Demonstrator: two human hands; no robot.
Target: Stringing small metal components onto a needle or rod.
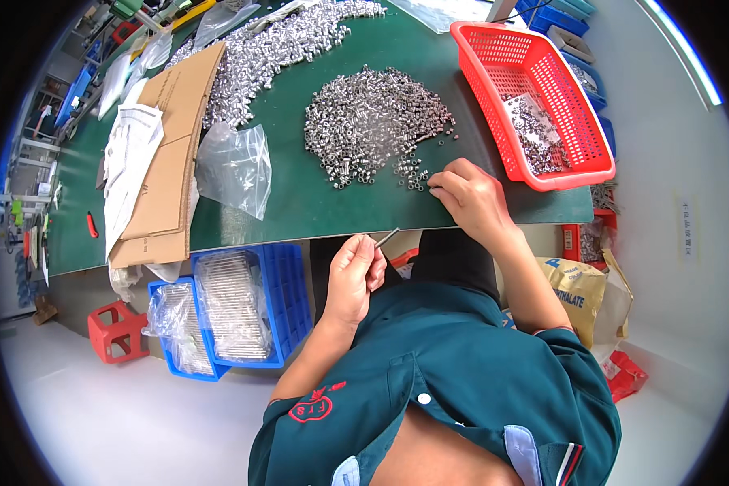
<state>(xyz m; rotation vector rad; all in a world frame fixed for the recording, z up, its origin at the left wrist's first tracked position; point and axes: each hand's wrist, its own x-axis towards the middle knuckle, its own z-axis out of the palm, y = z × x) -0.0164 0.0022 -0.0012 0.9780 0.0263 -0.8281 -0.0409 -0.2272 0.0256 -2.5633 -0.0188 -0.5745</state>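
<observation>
While my left hand [355, 271] pinches a thin metal pin [386, 237] below the bench [300, 202] edge, right hand [471, 197] fingers close narrow at the small metal sleeves pile [377, 121]. Clear plastic bag [236, 166] left, red basket [535, 97] right, yellow sack [583, 296] on the floor.

At frame centre, the right hand [471, 197] picks at a pile of small metal pieces [373, 121] on the green table [300, 202]; the left hand [355, 271] grips a thin metal pin [386, 237].
</observation>
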